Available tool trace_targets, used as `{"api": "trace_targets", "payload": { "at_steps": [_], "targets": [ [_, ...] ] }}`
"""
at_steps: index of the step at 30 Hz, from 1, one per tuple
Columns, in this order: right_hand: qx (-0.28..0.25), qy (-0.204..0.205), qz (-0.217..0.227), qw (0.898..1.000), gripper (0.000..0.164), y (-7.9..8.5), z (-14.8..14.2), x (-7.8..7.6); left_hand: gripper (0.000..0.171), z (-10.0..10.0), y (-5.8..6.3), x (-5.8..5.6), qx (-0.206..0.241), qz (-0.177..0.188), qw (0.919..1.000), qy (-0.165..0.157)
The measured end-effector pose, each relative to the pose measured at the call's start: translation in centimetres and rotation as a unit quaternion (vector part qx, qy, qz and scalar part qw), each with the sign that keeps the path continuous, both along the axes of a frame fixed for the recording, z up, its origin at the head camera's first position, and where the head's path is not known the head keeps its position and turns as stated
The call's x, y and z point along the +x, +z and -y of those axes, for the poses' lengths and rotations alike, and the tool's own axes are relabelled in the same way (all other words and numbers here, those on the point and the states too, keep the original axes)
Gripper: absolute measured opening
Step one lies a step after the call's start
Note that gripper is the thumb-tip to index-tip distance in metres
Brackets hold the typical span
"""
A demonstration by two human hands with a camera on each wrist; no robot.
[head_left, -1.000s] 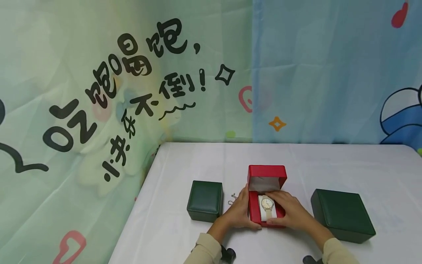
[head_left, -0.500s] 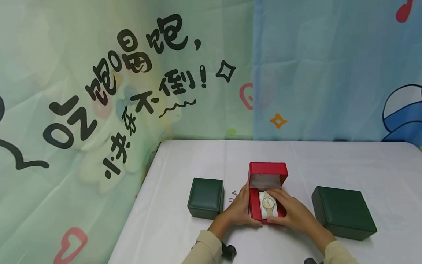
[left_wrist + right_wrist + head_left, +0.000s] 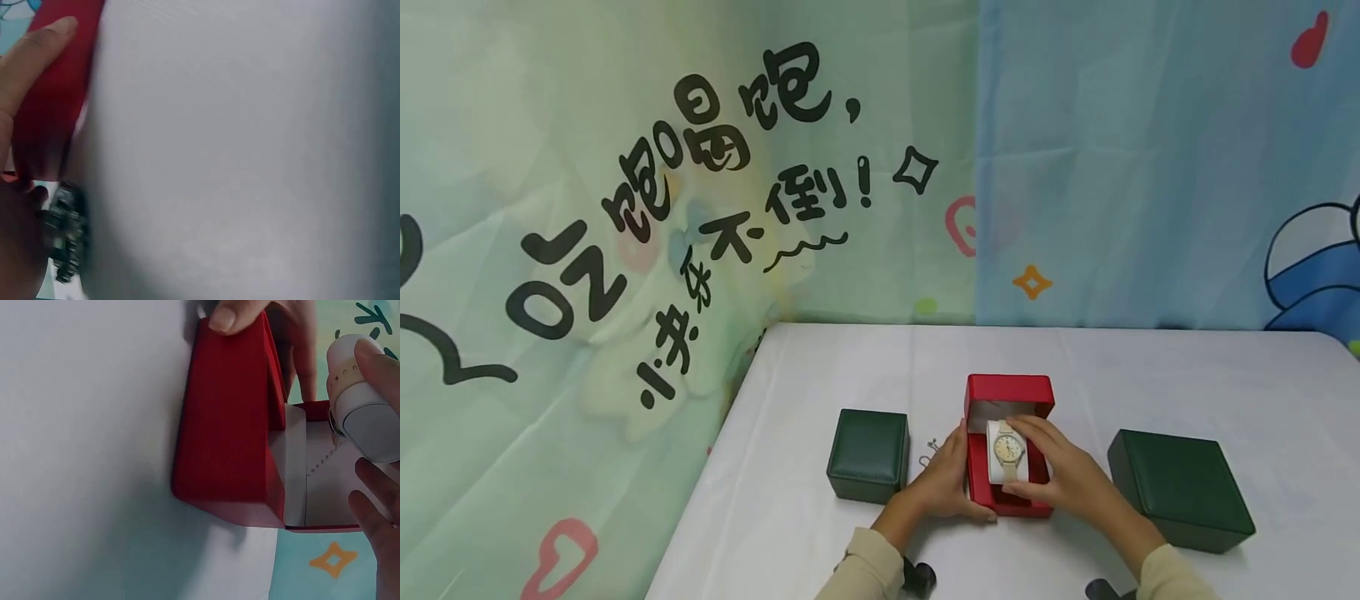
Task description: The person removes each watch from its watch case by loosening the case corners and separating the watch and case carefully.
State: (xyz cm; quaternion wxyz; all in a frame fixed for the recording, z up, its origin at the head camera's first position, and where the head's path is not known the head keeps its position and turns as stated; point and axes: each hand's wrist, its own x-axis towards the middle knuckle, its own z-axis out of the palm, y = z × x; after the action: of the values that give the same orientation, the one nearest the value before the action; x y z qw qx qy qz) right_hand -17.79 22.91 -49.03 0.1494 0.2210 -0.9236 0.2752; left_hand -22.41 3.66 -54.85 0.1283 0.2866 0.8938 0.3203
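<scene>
A red watch box (image 3: 1009, 387) stands on the white table with its lid up. My left hand (image 3: 942, 482) grips its left side, thumb at the front corner and fingers along the wall; the left wrist view shows a finger lying on the red wall (image 3: 50, 94). My right hand (image 3: 1063, 471) pinches a white watch cushion (image 3: 995, 473) between thumb and fingers. Around the cushion goes a wristwatch (image 3: 1008, 450) with a pale dial and beige strap. In the right wrist view the cushion (image 3: 375, 432) is raised out of the box, in front of the open lid.
A smaller green box (image 3: 868, 454) stands to the left, its lid down, and a larger green box (image 3: 1180, 487) to the right. Small metal loops (image 3: 928, 454) show behind my left hand. A printed cloth backdrop (image 3: 880, 283) hangs beyond the white table (image 3: 835, 358).
My right hand has lifted the cushion with the wristwatch up out of the red box, slightly away from its front. My left hand keeps its hold on the box.
</scene>
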Motion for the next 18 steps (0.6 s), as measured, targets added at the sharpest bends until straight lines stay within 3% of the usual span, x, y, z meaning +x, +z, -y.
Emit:
{"api": "trace_targets", "payload": {
  "at_steps": [5, 12, 15, 18],
  "targets": [
    [-0.009, -0.002, 0.012, 1.0, 0.083, -0.2, 0.4, 0.3, 0.126, 0.2, 0.2, 0.4, -0.008, -0.013, 0.9998, 0.009],
    [-0.02, -0.001, 0.028, 0.999, 0.081, -0.2, 0.7, 0.2, 0.117, 1.1, 1.6, 0.7, 0.009, 0.009, 0.9992, 0.039],
    [-0.029, 0.001, 0.043, 0.999, 0.08, -0.1, 0.9, 0.4, 0.11, 1.6, 2.2, 1.0, 0.036, 0.006, 0.9991, 0.024],
    [-0.038, 0.005, 0.043, 0.998, 0.08, 0.0, 1.2, 0.5, 0.103, 1.8, 2.9, 1.4, 0.073, -0.021, 0.9971, -0.006]
  ]
}}
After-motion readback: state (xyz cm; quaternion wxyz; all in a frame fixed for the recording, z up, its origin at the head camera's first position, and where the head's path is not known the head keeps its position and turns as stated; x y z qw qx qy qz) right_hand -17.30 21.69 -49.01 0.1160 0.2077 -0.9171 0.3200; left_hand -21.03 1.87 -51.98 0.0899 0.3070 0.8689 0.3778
